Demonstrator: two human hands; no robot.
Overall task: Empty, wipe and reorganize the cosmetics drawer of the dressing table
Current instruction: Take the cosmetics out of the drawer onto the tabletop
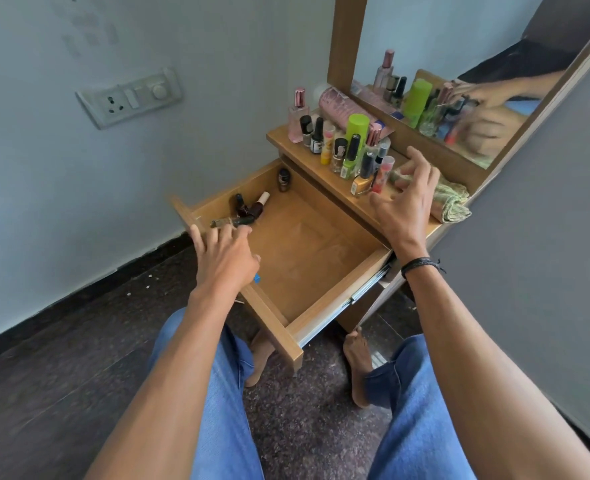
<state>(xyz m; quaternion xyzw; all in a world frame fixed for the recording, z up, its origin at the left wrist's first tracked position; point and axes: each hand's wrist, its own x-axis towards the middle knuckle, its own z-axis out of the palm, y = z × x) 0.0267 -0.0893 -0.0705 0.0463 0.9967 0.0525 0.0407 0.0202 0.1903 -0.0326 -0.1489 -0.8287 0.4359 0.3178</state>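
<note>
The drawer (307,244) is standing pulled fully out from under the table (352,202), with its wooden bottom mostly bare. Two dark nail polish bottles (248,207) are lying in the drawer's front left corner, touching each other. A slim dark tube (232,221) is lying just in front of them, along the front panel. A small dark bottle (283,180) is standing alone at the rear left corner. The left hand (224,254) is reaching over the front panel into that front corner. Its fingers are loosely extended and its fingertips are meeting the slim tube; whether they are gripping it cannot be told. A small blue item (257,278) is showing under the palm, too hidden to identify. The right hand (404,206) is hovering over the table with fingers spread wide and is holding nothing. A dark band (421,263) is circling its wrist. A green checked cloth (451,202) is lying folded on the table just beyond this hand. To the left of the hand, a tight group of cosmetics is standing upright on the table. It includes a lime green can (355,128), a gold nail polish bottle (361,183), a red-filled tube (383,173) and a pink perfume bottle (297,116). A pink pouch (343,109) is lying behind them against the mirror (459,46).
</note>
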